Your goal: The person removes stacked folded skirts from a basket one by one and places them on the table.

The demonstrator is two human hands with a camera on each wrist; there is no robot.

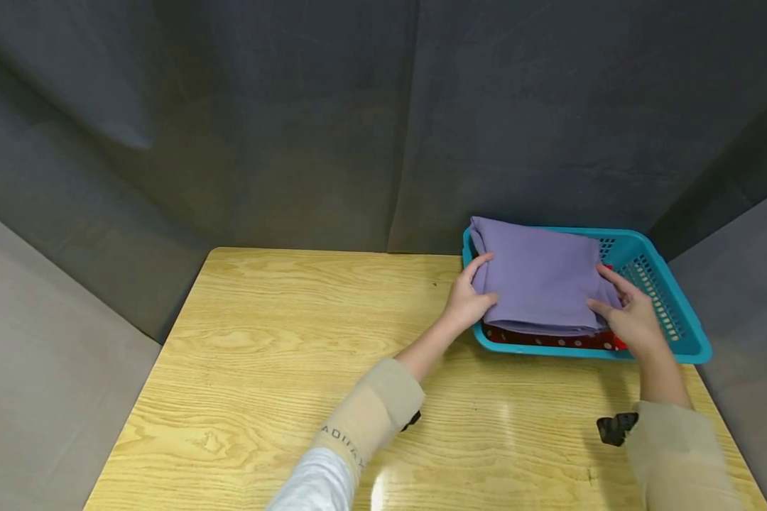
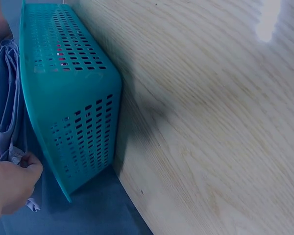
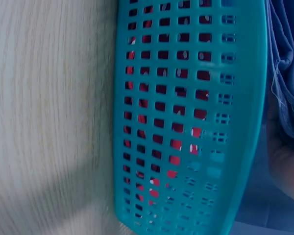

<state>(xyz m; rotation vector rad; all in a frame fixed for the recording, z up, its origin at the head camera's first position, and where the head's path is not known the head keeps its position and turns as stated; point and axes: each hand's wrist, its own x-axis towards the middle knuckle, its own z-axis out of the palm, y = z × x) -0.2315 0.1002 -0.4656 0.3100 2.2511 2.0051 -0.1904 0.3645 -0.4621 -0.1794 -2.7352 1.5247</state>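
A folded purple cloth (image 1: 540, 277) lies level over the left and middle part of a teal plastic basket (image 1: 677, 301). My left hand (image 1: 471, 298) grips its left edge, thumb on top; in the left wrist view the left hand (image 2: 14, 178) pinches the folded layers above the basket's rim. At the opposite edge my right hand (image 1: 629, 316) holds the cloth between thumb and fingers. The right wrist view shows part of the right hand (image 3: 286, 161) under the cloth's frayed layers (image 3: 284, 63). Beneath it, dark red dotted fabric (image 1: 550, 339) shows inside the basket.
The basket stands at the far right of a wooden table (image 1: 281, 341), close to a dark grey curtain (image 1: 307, 128). Bright red fabric (image 1: 618, 343) shows near the basket's front wall. Grey panels (image 1: 51, 333) flank the table.
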